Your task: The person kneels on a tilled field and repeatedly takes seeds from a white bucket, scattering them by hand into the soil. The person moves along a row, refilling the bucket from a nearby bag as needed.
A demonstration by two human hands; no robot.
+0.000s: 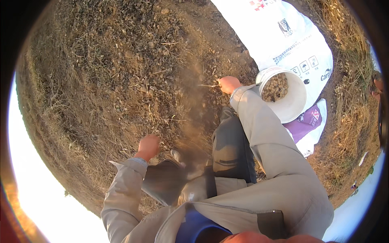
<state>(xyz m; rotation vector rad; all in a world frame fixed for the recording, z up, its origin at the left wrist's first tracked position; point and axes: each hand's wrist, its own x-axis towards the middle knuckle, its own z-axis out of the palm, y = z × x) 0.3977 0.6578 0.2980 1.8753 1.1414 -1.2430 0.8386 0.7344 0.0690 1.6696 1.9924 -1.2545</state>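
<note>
My right hand [229, 84] is low over the soil with its fingers closed. A thin pale stalk [208, 85] sticks out from its fingertips to the left. Close to the right wrist, a white plastic bucket [296, 101] leans on its side, its mouth towards me. Unshelled peanuts [276, 87] lie inside it. My left hand [149, 145] hovers by the ground near my left knee, back of the hand up. Its fingers curl under, so whatever they hold is hidden. Dry leaf litter and crumbly soil [136, 76] spread between and beyond the hands.
A large white woven feed sack [282, 45] with printing lies behind the bucket. Below the bucket is a purple and white bag [308, 121]. Heaps of pulled dry peanut plants [349, 36] line the right side. Part of another person's hand [377, 88] shows at the far right rim.
</note>
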